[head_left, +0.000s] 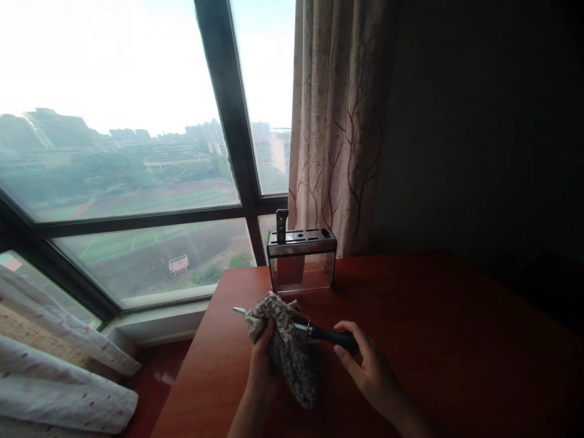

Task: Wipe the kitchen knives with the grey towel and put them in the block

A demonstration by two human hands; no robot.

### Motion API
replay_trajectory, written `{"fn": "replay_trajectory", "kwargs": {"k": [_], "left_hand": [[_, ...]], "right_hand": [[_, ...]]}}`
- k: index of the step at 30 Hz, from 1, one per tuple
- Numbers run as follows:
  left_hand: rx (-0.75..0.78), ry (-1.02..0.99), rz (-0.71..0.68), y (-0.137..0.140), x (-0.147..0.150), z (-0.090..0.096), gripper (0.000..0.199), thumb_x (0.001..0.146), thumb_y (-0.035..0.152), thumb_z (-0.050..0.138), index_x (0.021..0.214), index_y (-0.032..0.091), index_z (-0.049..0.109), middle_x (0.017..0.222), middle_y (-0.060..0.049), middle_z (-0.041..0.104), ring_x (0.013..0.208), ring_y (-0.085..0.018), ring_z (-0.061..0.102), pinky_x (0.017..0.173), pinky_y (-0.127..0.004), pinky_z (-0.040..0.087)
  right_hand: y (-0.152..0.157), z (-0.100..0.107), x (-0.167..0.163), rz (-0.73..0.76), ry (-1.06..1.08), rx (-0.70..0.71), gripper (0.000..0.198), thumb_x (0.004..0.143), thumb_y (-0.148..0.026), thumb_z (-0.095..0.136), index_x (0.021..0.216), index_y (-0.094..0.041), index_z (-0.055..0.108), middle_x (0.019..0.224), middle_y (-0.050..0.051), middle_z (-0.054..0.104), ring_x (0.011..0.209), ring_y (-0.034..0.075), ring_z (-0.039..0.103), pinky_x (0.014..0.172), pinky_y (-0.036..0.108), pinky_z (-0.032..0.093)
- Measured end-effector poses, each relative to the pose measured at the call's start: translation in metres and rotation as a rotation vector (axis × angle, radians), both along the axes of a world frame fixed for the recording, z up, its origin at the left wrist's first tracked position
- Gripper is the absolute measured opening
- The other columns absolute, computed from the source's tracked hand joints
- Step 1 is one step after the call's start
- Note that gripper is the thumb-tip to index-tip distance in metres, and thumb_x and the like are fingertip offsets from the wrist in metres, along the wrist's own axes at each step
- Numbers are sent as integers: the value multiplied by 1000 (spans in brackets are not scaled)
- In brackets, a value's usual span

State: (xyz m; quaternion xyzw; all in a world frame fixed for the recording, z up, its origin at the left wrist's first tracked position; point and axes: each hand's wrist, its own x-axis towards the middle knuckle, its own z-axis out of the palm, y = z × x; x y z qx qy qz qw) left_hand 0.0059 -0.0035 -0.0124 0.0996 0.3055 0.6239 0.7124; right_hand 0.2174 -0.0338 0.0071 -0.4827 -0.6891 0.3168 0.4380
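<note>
A grey, speckled cloth (pixel 294 359) is bunched in my left hand (pixel 262 356), wrapped around the metal shaft of a sharpening steel. The cloth's loose end hangs down towards me. My right hand (pixel 365 365) grips the black handle of the sharpening steel (pixel 331 336), thumb below and fingers over its end. The narrow metal tip sticks out of the cloth on the left, and a short bright part shows next to the handle. Most of the shaft is hidden. Both hands are above the table, in front of a clear knife block (pixel 301 249).
The knife block stands near the far edge of the reddish-brown table (pixel 438 316), with one knife handle (pixel 281 226) rising from its slotted top. Behind it are a large window (pixel 249 207) and a patterned curtain (pixel 337 121). Another curtain (pixel 59 371) hangs at lower left.
</note>
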Motion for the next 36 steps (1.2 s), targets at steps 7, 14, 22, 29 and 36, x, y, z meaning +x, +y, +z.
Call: {"fn": "replay_trajectory", "kwargs": {"k": [7, 14, 22, 29, 36], "left_hand": [[55, 125, -28, -4, 9, -1, 42, 70, 30, 78, 107, 12, 71, 107, -16, 74, 103, -36, 67, 92, -44, 53], [164, 168, -3, -7, 12, 13, 39, 73, 23, 75, 110, 12, 70, 111, -16, 73, 107, -35, 65, 93, -44, 52], [72, 46, 123, 1, -10, 12, 35, 76, 25, 71, 110, 18, 71, 98, -10, 77, 98, -31, 70, 90, -42, 55], [-2, -42, 324, 9, -28, 8, 26, 84, 24, 61, 107, 18, 72, 93, -7, 78, 91, -27, 72, 92, -40, 54], [-49, -128, 347, 11, -29, 5, 27, 86, 25, 58, 109, 18, 71, 90, -7, 78, 94, -27, 72, 92, -39, 54]], "right_hand": [[0, 8, -24, 78, 38, 27, 22, 92, -23, 49, 113, -25, 53, 108, 5, 66, 99, 21, 63, 87, 30, 50], [3, 13, -16, 66, 21, -31, 20, 92, -33, 53, 110, -25, 58, 104, 4, 68, 94, 20, 65, 82, 28, 50], [9, 11, 6, 24, -12, -32, 30, 93, -46, 48, 99, -22, 64, 90, 4, 68, 84, 21, 64, 73, 28, 48], [8, 8, 30, -9, 13, -85, 33, 93, -50, 47, 90, -21, 64, 83, 3, 67, 79, 22, 63, 70, 27, 47], [6, 10, 25, -32, 105, -142, 35, 93, -50, 45, 83, -21, 62, 75, 2, 64, 75, 21, 64, 68, 26, 46]]}}
